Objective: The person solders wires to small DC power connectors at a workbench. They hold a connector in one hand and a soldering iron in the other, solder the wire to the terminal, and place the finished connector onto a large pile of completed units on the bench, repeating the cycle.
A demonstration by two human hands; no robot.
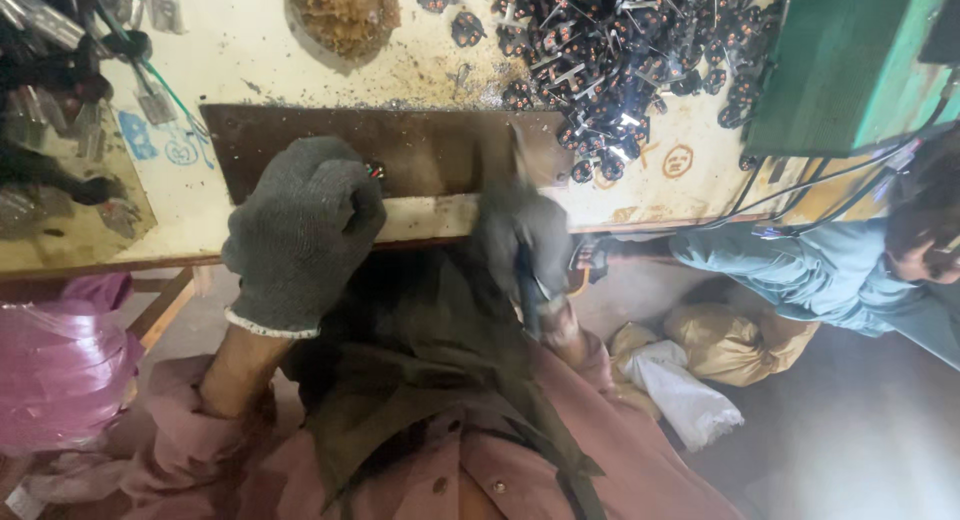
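Nearest to us is our own pink shirt front (500, 470), with a dark apron (420, 380) hanging over it. Above that, at about ten o'clock from the apron, our left hand (300, 230) in a grey knit glove is clenched into a fist at the near edge of the desk (440, 218), pinching a small dark part with a red and green spot (374, 168) against the brown metal plate (420, 145); the fist seems to steady the piece on that hard surface. At three o'clock from it our right hand (525, 245), also gloved, is blurred with motion and appears closed around a slim tool handle (528, 290); the blur keeps us from saying just what the tool is. The plate sits flush at the desk's front, close to the body, so the work lies within easy reach of both hands

At one o'clock a heap of small black parts with metal pins (620, 50) covers the desk, handy to the right hand. A green machine housing (850, 60) stands at two o'clock. At three o'clock another person in a pale blue sleeve (800, 270) sits low beside tan sacks (730, 340) on the floor. A pink bundle (55, 370) lies at nine o'clock
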